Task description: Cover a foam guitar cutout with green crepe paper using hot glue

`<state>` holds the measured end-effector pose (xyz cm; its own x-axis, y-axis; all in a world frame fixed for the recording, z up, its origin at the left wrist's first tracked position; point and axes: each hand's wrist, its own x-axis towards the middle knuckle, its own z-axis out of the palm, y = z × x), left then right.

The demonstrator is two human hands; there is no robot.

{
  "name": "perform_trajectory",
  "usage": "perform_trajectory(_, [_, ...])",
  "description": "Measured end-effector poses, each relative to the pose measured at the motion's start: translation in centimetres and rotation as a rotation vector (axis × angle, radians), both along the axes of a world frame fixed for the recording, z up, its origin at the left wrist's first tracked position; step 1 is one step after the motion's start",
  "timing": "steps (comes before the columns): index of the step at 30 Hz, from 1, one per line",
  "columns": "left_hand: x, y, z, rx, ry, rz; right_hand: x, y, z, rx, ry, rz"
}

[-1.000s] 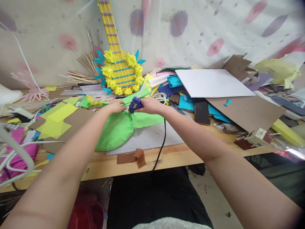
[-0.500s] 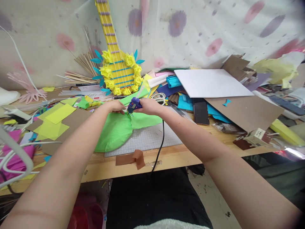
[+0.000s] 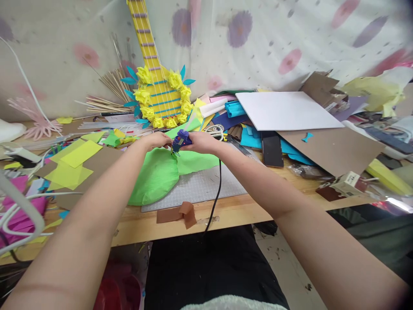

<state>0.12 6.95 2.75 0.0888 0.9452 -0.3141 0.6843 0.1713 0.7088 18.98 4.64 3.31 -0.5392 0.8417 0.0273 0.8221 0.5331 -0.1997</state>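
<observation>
head view: my right hand [image 3: 201, 142] is wrapped around the blue glue gun [image 3: 182, 138], its black cord [image 3: 218, 193] running down across the grey mat [image 3: 206, 187]. my left hand [image 3: 157, 140] is just beside the gun; i can't tell whether its fingers pinch anything. the green paper [image 3: 156, 178] lies below both, partly over the mat.

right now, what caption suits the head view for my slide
Right hand holds a blue glue gun by the left hand at green paper, yellow model guitar behind.
</observation>
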Motion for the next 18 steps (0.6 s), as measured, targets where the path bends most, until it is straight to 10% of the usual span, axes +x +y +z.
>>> perform_trajectory(18, [-1.9,0.5,-1.5,-0.102,-0.191,0.150,-2.1,0.1,0.7,0.035,-0.043,-0.028])
